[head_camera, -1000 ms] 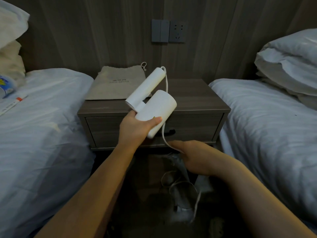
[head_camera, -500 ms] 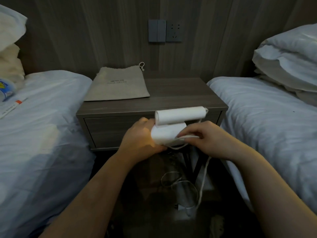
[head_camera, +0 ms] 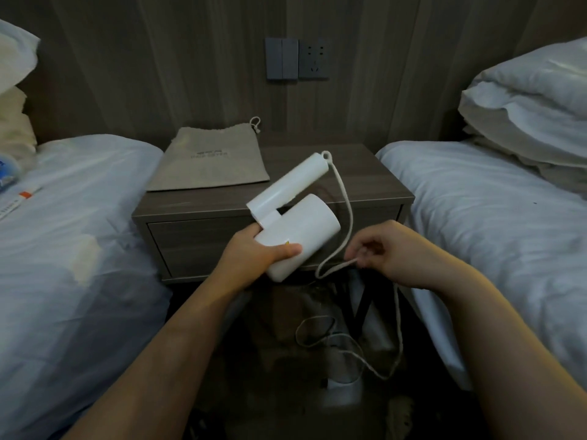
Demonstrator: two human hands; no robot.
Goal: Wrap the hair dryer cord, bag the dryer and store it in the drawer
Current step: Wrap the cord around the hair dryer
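Early days: the left hand (head_camera: pixel 263 252) grips the dryer (head_camera: pixel 298 223) at centre; the right hand (head_camera: pixel 390 249), at 3 o'clock, pinches the cord (head_camera: pixel 346 211) (mostly unwound, trailing floorward). The bag (head_camera: pixel 209 163) lies flat at 11 o'clock, and the drawer (head_camera: pixel 197 246) is closed.

Gap between left bed (head_camera: pixel 79 217) and right bed (head_camera: pixel 476 201) is narrow, and the nightstand (head_camera: pixel 374 173) closes its far end against the wall, so access is from the near side or from above. On top, the cloth bag (head_camera: pixel 209 163) covers the left rear and the right half is bare wood. The drawer front (head_camera: pixel 190 242) is shut, with the hair dryer (head_camera: pixel 298 230), left hand (head_camera: pixel 257 255) and right hand (head_camera: pixel 390 252) held in front of its middle and right. The cord (head_camera: pixel 347 211) runs from the handle tip through the right hand's pinch into loose loops across the floor gap.
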